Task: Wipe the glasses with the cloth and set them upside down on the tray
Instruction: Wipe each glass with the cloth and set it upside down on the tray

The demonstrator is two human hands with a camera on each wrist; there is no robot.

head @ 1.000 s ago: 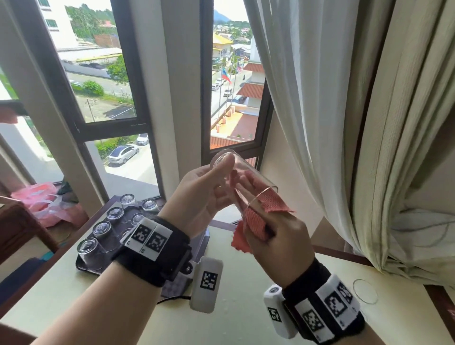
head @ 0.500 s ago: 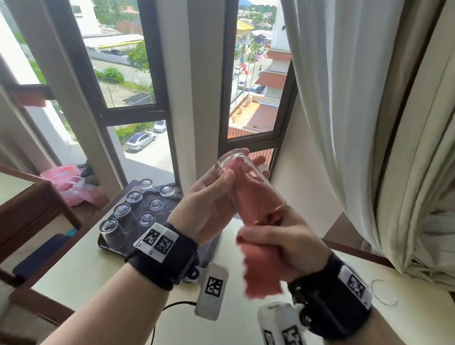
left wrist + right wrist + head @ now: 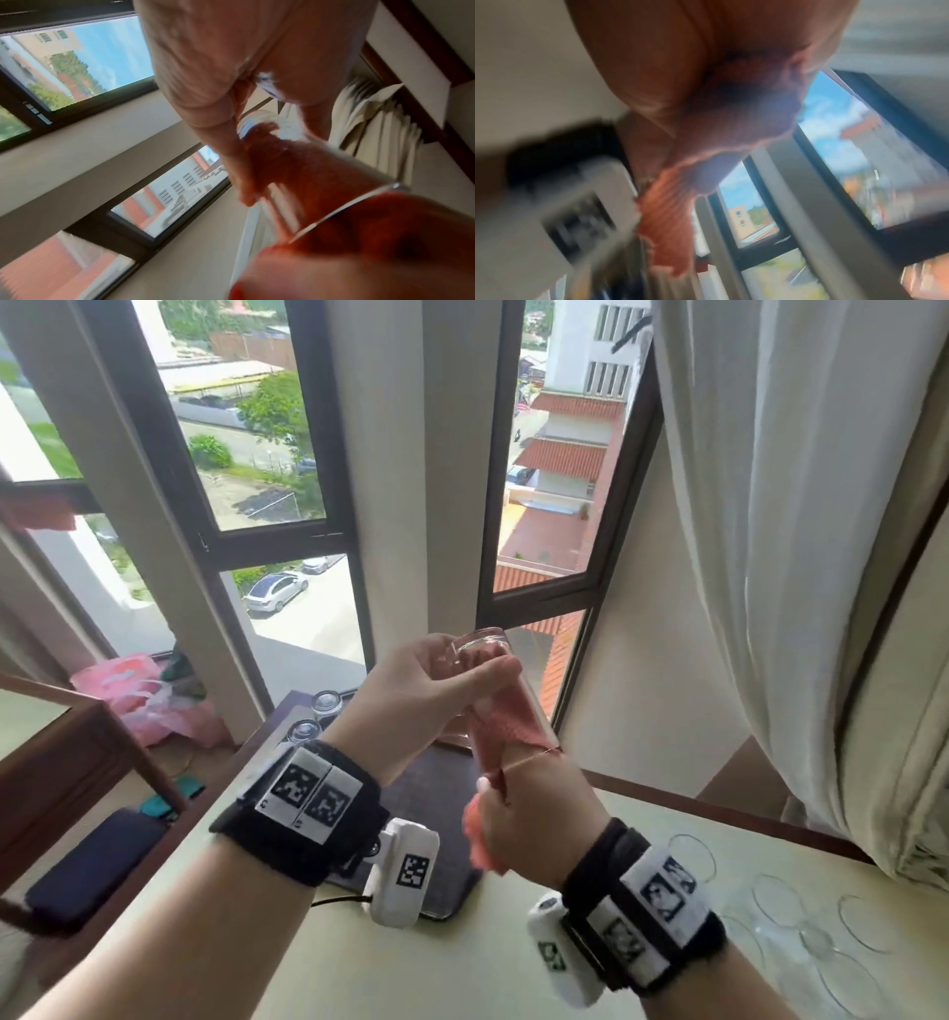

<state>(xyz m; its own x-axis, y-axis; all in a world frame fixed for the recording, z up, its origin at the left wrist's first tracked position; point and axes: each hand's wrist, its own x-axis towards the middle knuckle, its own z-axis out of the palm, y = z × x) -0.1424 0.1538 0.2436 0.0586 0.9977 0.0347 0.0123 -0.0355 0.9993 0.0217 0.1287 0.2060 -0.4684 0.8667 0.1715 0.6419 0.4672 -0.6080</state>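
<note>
The right hand (image 3: pixel 534 819) has pushed the cloth (image 3: pixel 508 716) deeper inside the glass (image 3: pixel 488 660) the left hand (image 3: pixel 411 690) grips; inside-wiping continues.

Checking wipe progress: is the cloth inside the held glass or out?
Inside: the cloth fills the glass, its tail trailing past the right hand.

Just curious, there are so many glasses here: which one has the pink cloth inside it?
The glass held up in the left hand, with the pink cloth stuffed inside by the right hand. The glasses on the tray hold nothing.
</note>
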